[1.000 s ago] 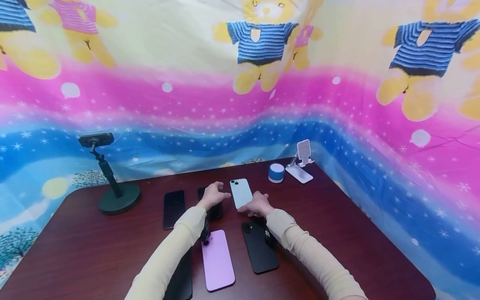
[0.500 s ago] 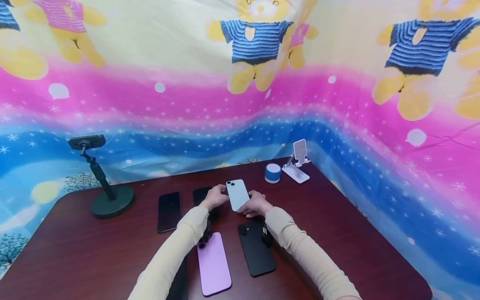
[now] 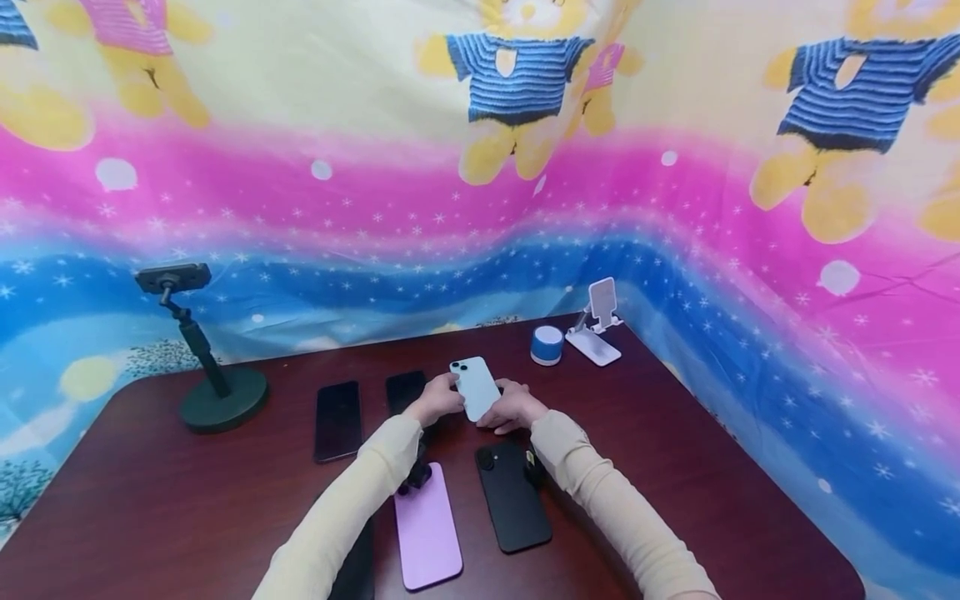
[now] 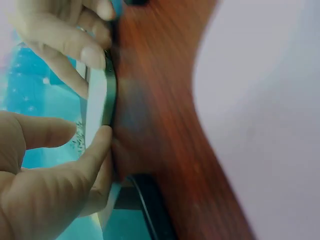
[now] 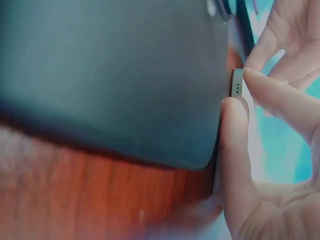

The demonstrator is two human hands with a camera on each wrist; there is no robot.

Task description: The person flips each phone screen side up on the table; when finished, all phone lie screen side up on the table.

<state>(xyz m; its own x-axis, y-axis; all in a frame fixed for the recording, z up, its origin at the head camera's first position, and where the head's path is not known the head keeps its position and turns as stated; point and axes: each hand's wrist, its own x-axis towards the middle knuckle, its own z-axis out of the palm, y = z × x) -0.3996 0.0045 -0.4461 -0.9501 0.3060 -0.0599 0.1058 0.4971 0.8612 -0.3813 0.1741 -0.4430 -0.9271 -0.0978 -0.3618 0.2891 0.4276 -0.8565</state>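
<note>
A light blue smartphone (image 3: 477, 388), its back and dual camera facing up, lies toward the far side of the table between both hands. My left hand (image 3: 437, 400) grips its left edge; in the left wrist view the fingertips meet the narrow side of the phone (image 4: 97, 102). With thumb and finger, my right hand (image 3: 516, 408) pinches the lower right corner, where small speaker holes show in the right wrist view. A black phone (image 3: 513, 500) lies back up below the right wrist, and a lilac phone (image 3: 429, 533) lies beside it, its top partly hidden by the left wrist camera.
Two dark phones lie left of the hands, one phone (image 3: 338, 421) in full view and another phone (image 3: 405, 387) partly covered. A green stand (image 3: 223, 400) is at the back left. A blue speaker-like cylinder (image 3: 547, 346) and a white phone stand (image 3: 595, 343) stand at the back right.
My left hand has moved right from a small gap onto the light blue phone's left edge. My right hand has settled at its lower right corner, fingers closing on it.
</note>
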